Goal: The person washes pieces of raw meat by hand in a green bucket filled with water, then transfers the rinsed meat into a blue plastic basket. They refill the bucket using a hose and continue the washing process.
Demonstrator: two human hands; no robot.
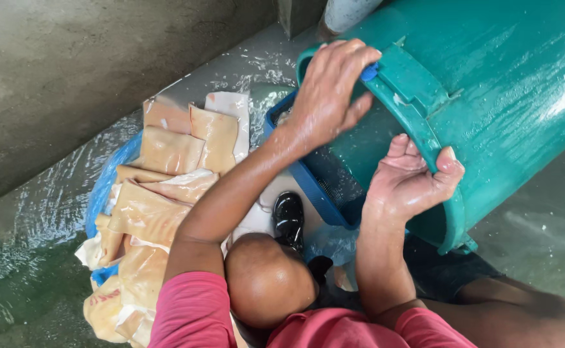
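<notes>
Knee (266,280): bare, bent, at 6 o'clock, with a black boot (289,218) just beyond it.

Right hand (411,180): fingers curled over the rim of the bin (489,96), thumb outside; grasping it.

Left hand (331,90): wet, clamped over the rim at 12 o'clock, beside a moulded handle.

Bin: large, green, tipped on its side, mouth toward the person, wet outside.

Basket (308,177): blue, mesh-walled, directly under the bin's mouth.

Pouches (160,193): tan, sealed, piled on blue sheeting at 9 o'clock.

Floor (31,258): concrete, flooded.

Risk, judged: wet rim may slip from both hands; the bin could roll or drop onto the basket and boot. Outflow could overshoot the basket. Slick floor threatens footing.
</notes>
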